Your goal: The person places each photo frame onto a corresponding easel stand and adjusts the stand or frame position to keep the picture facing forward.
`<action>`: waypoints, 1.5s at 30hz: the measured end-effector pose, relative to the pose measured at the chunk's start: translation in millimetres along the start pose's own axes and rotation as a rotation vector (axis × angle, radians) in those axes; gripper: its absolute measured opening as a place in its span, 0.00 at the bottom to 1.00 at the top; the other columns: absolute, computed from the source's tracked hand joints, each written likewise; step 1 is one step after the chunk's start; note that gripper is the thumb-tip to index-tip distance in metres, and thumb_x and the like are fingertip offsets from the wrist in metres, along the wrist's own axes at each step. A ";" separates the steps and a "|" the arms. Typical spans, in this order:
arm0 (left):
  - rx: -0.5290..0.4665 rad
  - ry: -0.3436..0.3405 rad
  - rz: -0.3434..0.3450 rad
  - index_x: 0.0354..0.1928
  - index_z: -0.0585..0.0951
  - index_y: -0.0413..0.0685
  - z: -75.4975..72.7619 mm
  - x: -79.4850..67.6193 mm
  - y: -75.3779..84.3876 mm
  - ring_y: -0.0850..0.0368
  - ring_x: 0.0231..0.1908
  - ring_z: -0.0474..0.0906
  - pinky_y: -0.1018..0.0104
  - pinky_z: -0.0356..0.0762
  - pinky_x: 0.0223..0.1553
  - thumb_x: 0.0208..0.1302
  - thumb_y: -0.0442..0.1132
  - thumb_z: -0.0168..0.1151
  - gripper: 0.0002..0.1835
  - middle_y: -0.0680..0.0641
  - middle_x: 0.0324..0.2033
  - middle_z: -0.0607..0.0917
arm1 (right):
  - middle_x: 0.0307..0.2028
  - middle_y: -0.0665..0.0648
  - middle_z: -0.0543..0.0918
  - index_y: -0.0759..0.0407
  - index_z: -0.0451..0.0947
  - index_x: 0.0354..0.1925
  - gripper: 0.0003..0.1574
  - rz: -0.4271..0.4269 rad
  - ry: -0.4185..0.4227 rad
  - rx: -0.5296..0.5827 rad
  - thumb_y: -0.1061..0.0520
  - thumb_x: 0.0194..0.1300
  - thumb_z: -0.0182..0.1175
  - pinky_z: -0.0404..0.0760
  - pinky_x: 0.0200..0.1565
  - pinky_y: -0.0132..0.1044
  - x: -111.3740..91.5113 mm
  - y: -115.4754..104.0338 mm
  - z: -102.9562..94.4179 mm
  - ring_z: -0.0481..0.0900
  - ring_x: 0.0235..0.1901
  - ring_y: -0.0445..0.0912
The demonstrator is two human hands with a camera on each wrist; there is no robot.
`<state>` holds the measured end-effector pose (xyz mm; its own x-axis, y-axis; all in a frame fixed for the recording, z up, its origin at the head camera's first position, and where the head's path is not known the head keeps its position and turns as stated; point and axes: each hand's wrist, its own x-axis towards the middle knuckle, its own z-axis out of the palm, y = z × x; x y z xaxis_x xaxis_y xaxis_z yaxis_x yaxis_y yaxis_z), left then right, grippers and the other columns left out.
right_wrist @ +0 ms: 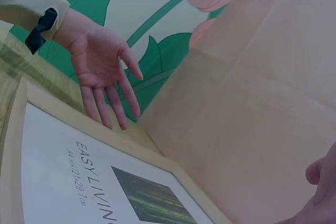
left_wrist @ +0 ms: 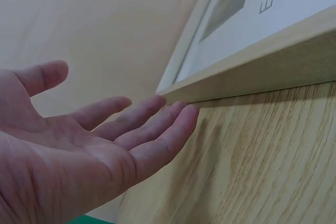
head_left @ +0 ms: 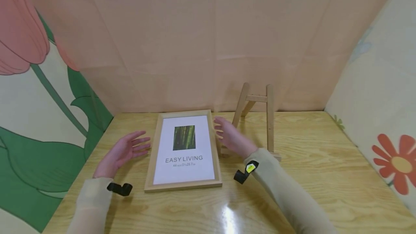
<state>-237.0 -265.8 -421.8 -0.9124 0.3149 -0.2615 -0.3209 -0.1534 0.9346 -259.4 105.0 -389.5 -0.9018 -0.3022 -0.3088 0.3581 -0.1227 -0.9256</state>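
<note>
A light wooden picture frame point(head_left: 183, 185) lies flat on the wood-grain table, its white insert printed "EASY LIVING" under a small green picture. My left hand point(head_left: 125, 150) hovers just off the frame's left side, palm turned inward and fingers extended; the left wrist view shows its fingertips point(left_wrist: 190, 115) close to the frame's edge. On the other side my right hand point(head_left: 232, 136) is held beside the frame's upper right edge with nothing in its grasp. Behind that hand stands a small wooden easel point(head_left: 270, 118), partly covered by the hand and forearm.
The table point(head_left: 308, 176) runs back to a pink cloth backdrop point(head_left: 169, 46). Floral panels rise at both sides, with tulips point(head_left: 19, 28) on the left and a red flower point(head_left: 400, 163) on the right. Each wrist wears a black camera strap.
</note>
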 end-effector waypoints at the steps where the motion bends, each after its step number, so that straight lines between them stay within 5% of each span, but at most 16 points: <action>1: 0.002 0.005 -0.012 0.67 0.50 0.45 -0.3 0.6 -0.4 0.35 0.60 0.54 0.43 0.57 0.55 0.67 0.51 0.42 0.31 0.33 0.63 0.53 | 0.66 0.65 0.43 0.57 0.40 0.67 0.38 0.011 0.014 -0.003 0.42 0.67 0.38 0.40 0.62 0.53 1.5 0.7 0.6 0.38 0.64 0.60; 9: -0.029 0.025 -0.100 0.67 0.48 0.50 -2.2 4.8 -5.2 0.37 0.60 0.54 0.43 0.61 0.54 0.64 0.54 0.46 0.35 0.36 0.64 0.54 | 0.64 0.69 0.43 0.54 0.39 0.67 0.38 0.048 0.006 0.092 0.43 0.67 0.39 0.45 0.61 0.55 10.4 6.5 3.5 0.42 0.63 0.62; 30: 0.040 0.037 -0.152 0.67 0.49 0.49 -6.3 12.4 -11.8 0.38 0.60 0.56 0.44 0.66 0.49 0.59 0.61 0.49 0.41 0.37 0.63 0.55 | 0.61 0.66 0.50 0.66 0.41 0.64 0.43 0.125 0.188 0.214 0.47 0.62 0.49 0.51 0.61 0.47 25.0 16.1 17.6 0.50 0.59 0.58; 38: 0.073 0.054 -0.166 0.67 0.51 0.47 -3.3 16.1 -12.6 0.40 0.59 0.57 0.46 0.67 0.49 0.60 0.61 0.47 0.40 0.35 0.62 0.57 | 0.60 0.69 0.52 0.67 0.39 0.63 0.44 0.143 0.135 0.224 0.49 0.60 0.49 0.52 0.60 0.47 27.1 17.7 13.0 0.52 0.58 0.60; 45: 0.049 0.069 -0.164 0.66 0.51 0.46 -3.8 23.9 -14.8 0.41 0.58 0.59 0.46 0.69 0.47 0.59 0.61 0.49 0.41 0.35 0.61 0.59 | 0.59 0.69 0.50 0.70 0.39 0.61 0.46 0.141 0.184 0.254 0.48 0.58 0.51 0.54 0.60 0.46 32.4 18.1 7.0 0.53 0.57 0.60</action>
<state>-255.0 -259.6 -442.8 -0.8646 0.2669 -0.4257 -0.4556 -0.0592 0.8882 -280.4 86.4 -414.8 -0.8596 -0.1603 -0.4852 0.5099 -0.3308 -0.7941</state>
